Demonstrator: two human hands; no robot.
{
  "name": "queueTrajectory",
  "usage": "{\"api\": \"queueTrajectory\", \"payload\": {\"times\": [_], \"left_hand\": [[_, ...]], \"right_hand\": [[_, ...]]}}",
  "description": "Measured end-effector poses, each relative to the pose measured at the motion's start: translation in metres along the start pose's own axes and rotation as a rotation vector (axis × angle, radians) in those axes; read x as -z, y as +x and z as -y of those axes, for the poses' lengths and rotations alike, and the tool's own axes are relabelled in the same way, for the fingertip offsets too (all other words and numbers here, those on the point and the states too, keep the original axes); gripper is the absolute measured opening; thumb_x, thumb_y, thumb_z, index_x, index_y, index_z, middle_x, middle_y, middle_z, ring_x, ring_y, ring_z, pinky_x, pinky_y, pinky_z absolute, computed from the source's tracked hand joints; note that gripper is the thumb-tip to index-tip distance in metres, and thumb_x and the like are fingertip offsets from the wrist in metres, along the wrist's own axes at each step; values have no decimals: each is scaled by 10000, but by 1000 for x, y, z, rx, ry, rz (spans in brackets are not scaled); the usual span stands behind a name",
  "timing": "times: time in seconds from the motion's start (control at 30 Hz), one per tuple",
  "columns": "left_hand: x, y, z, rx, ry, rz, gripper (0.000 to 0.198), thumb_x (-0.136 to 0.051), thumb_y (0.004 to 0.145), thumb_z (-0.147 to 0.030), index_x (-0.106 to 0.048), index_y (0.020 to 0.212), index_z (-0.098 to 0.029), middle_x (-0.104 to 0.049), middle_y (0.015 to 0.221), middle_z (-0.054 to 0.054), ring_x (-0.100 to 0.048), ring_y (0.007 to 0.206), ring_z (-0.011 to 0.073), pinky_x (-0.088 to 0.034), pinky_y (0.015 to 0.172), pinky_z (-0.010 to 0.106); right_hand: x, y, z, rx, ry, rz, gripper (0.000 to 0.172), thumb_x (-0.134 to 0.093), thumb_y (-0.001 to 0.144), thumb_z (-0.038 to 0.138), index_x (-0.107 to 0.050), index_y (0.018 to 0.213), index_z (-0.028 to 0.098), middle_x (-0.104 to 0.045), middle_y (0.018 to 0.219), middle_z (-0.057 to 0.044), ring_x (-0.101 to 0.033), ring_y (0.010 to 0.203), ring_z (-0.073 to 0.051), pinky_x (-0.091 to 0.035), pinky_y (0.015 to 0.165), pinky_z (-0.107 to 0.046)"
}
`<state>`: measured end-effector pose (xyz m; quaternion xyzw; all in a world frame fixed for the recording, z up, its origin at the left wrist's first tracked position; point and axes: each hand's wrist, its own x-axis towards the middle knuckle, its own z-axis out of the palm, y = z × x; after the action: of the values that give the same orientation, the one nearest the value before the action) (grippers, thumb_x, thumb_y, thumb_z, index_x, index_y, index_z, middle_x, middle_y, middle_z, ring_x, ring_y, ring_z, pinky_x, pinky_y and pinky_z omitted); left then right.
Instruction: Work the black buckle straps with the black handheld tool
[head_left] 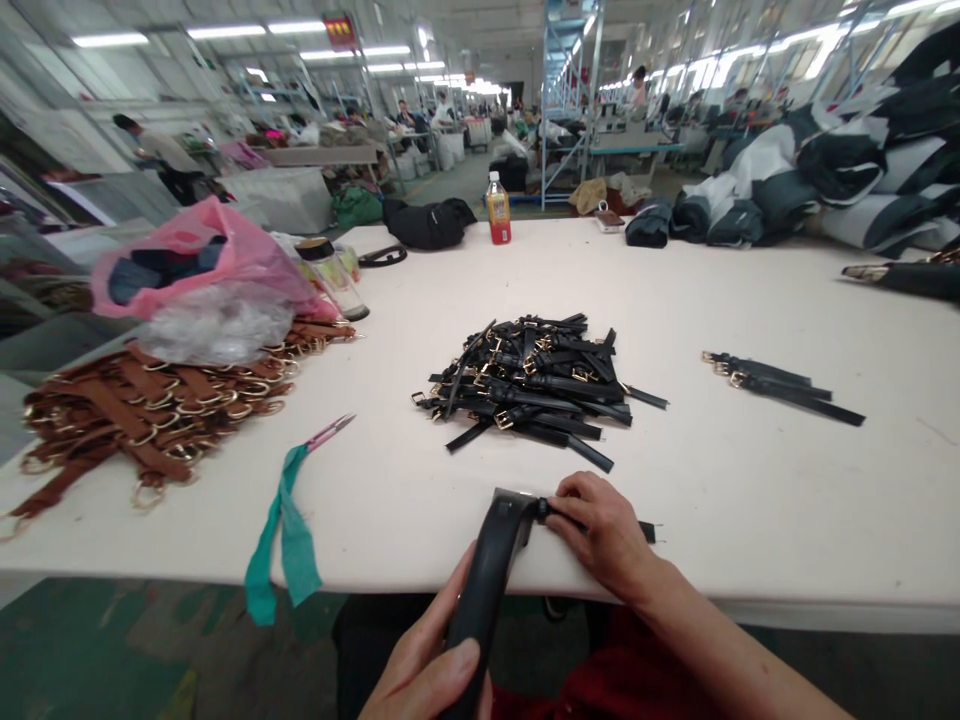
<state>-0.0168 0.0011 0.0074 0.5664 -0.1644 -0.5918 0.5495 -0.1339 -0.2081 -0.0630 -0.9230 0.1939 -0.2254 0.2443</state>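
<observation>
My left hand [431, 660] is wrapped around a black electric hair clipper [487, 570], whose wide metal blade end points away from me at the table's front edge. My right hand [604, 525] pinches a short black buckle strap [542, 510] right beside the blade. The far end of that strap sticks out past my wrist, with thin thread ends on it; the middle is covered by my fingers. Beyond both hands lies a heap of black straps [536, 385] with gold buckles. A few similar straps [784, 385] lie apart at the right.
Thread snips [330, 432] with a green cloth strip [281, 530] lie left. Brown straps with rings [165, 415] are piled beyond, beside a pink bag [247, 250]. A drink bottle [498, 210] stands at the back. Dark rolled bundles [795, 190] are stacked back right; people work farther off.
</observation>
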Motion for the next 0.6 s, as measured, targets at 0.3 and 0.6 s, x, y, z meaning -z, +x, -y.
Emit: {"api": "queueTrajectory", "payload": {"times": [0.3, 0.6], "left_hand": [[-2, -1, -1, 0, -1, 0, 773, -513, 844, -459, -108, 1457, -219, -626, 527, 13, -458, 392, 96, -227, 405, 200], [2, -1, 0, 11, -14, 52, 791, -506, 846, -474, -72, 1459, -226, -651, 559, 24, -488, 384, 111, -249, 382, 198]], "right_hand": [[-2, -1, 12, -16, -136, 13, 164, -506, 883, 187, -643, 794, 175, -581, 829, -62, -496, 804, -191, -359, 718, -323], [0, 3, 13, -105, -2, 125, 86, -508, 869, 162, -524, 787, 180, -545, 858, -32, -481, 837, -181, -333, 757, -303]]}}
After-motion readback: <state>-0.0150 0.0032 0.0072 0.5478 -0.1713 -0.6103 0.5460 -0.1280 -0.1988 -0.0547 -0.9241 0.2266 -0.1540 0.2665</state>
